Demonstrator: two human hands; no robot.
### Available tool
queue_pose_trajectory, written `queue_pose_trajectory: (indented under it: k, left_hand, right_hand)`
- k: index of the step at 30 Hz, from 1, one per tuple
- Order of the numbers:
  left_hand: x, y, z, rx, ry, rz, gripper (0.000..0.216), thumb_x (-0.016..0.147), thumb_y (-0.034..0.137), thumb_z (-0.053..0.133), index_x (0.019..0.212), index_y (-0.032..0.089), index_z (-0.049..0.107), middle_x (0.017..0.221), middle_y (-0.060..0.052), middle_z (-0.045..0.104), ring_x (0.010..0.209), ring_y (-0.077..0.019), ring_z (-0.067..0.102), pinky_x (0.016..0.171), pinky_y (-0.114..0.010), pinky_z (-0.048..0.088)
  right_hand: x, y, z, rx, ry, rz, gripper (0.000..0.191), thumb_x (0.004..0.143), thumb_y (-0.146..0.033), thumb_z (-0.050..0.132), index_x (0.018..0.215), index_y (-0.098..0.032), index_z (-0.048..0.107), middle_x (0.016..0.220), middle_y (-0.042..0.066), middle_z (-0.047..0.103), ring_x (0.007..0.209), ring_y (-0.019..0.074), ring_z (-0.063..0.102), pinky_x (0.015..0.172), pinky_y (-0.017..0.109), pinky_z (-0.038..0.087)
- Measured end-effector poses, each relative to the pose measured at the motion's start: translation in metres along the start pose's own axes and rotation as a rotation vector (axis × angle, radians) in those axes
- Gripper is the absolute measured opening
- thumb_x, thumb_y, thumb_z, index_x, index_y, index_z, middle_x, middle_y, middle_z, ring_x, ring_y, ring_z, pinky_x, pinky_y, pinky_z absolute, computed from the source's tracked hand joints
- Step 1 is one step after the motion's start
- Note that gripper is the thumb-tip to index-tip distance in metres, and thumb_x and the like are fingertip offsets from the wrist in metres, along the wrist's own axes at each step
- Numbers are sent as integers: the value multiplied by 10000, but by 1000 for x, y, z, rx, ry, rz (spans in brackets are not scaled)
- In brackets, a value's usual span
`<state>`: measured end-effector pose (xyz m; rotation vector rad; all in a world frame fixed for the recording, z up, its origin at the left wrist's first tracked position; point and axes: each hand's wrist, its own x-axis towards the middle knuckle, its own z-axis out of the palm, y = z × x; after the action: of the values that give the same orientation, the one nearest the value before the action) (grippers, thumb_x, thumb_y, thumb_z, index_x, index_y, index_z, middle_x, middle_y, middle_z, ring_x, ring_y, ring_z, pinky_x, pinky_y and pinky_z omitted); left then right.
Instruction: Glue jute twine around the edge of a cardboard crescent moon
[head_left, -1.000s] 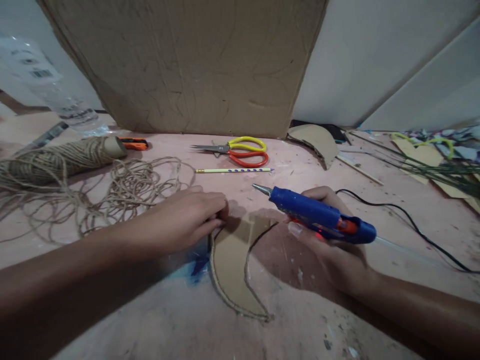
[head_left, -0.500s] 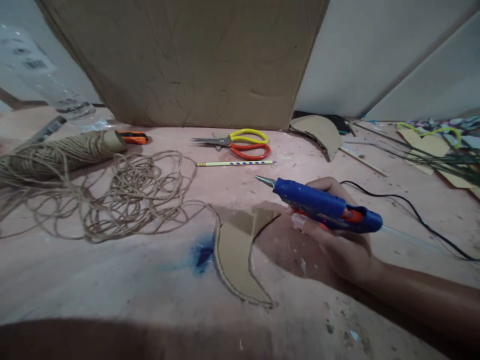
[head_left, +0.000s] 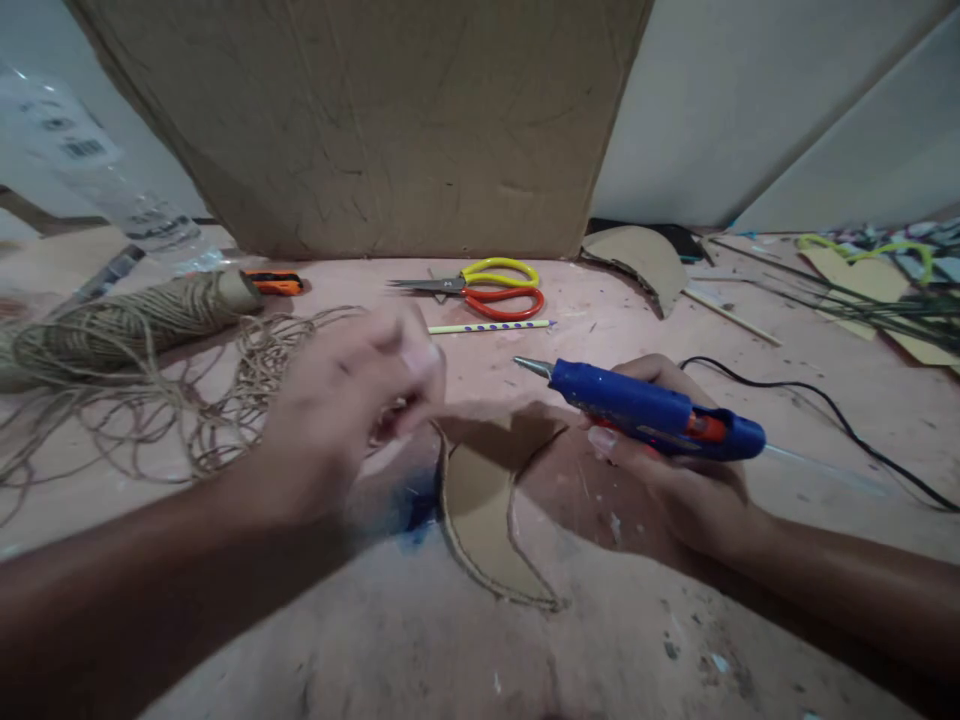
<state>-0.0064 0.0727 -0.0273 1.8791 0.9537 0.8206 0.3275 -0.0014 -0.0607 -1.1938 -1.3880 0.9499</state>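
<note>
My right hand [head_left: 667, 455] is wrapped round the handle of a blue hot glue gun [head_left: 637, 405], its metal nozzle pointing left, above the table. A clear glue stick [head_left: 817, 470] pokes out of the back. Below the nozzle lies a cardboard crescent [head_left: 480, 510] with twine [head_left: 469, 570] along its outer edge. My left hand [head_left: 349, 400], blurred, hovers left of the crescent with its fingers curled together; whether anything is pinched in them is hidden. Behind this hand is a loose tangle of twine [head_left: 262, 360], partly covered, beside the twine roll [head_left: 142, 315].
Scissors [head_left: 487, 287] with yellow and red handles and a pencil [head_left: 495, 327] lie behind. An orange cutter [head_left: 277, 282] and plastic bottle [head_left: 142, 205] are at left. A cardboard panel [head_left: 375, 130] stands at the back. Another cardboard crescent [head_left: 641, 260] and a black cord [head_left: 817, 400] are at right.
My left hand has come into view from the lower left, now over the twine beside the crescent. The glue gun stays nearly where it was in my right hand.
</note>
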Motion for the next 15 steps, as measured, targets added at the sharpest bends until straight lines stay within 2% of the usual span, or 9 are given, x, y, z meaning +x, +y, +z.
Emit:
queue_pose_trajectory:
  k: [2,3,5,7,10,13,15]
  left_hand:
    - [-4,1,7,51,-47,37,390,1257,446,753,954,202,724,841,26,729,701,-139,657,666,-261,564]
    - [-6,0,9,78,-53,54,382,1227,397,747,897,217,678,773,46,686,649,-129,598,613,-256,482]
    - [-11,-5,10,143,-29,110,239,1165,286,742,939,231,690,807,48,718,660,-133,605,602,-270,432]
    - [-15,-10,9,268,-26,223,126,1163,186,692,1055,244,718,919,27,769,758,-157,677,683,-290,481]
    - [-20,-15,7,506,-81,432,184,1133,161,656,1274,262,719,1117,-34,819,1019,-251,761,941,-403,555]
    - [-22,-17,5,497,-171,473,485,1044,249,679,1528,248,665,1395,-111,809,1280,-344,752,1120,-504,529]
    - [-23,-18,2,436,-239,444,537,1007,269,708,1540,252,651,1457,-120,775,1341,-355,721,1161,-517,519]
  right_hand:
    - [0,2,-2,4,-29,-14,244,987,-278,972,1167,-319,812,1023,-16,841,882,231,760,759,331,592]
    - [0,2,-2,7,-62,-21,254,975,-254,968,1176,-321,828,1022,-18,840,867,226,752,744,325,585]
    - [0,1,-4,11,-148,-32,235,956,-216,948,1147,-314,854,1004,-13,832,832,221,740,720,324,577]
    - [0,-1,-4,13,-209,-56,170,978,-209,923,1100,-302,848,1003,-1,818,836,224,738,731,334,582]
    - [0,-3,-5,-10,-214,-120,95,1100,-274,880,1064,-302,796,1008,11,799,859,222,731,756,342,586]
    - [1,-7,-4,-56,-250,-166,201,1212,-447,826,1083,-303,771,982,17,791,817,206,727,699,332,573]
    - [3,-9,-3,-90,-286,-240,308,1237,-592,789,1132,-303,774,982,26,800,814,208,756,688,335,591]
